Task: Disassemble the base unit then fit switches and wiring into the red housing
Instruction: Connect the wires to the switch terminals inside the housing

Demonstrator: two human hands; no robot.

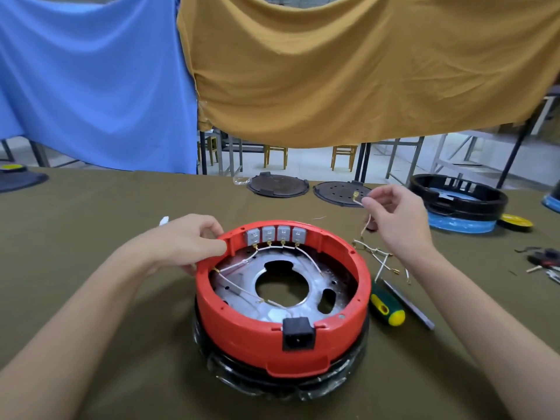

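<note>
The round red housing [242, 325] sits on a black base ring in the middle of the table. Several grey switches [275, 234] line its far inner wall, and white wires [306, 253] run from them over the metal plate inside. A black power socket [297, 333] is set in its near wall. My left hand [185, 241] grips the housing's far-left rim. Raised to the right of the housing, my right hand [394, 216] pinches a white wire with a brass terminal [357, 197]. Its lower end hangs toward a heap of loose wires [378, 256] on the cloth.
A green-and-yellow screwdriver [388, 304] and a grey metal tool [409, 304] lie right of the housing. Two dark round plates [277, 185] rest at the far edge. A black unit on a blue ring [460, 204] and small parts [542, 262] are at the right.
</note>
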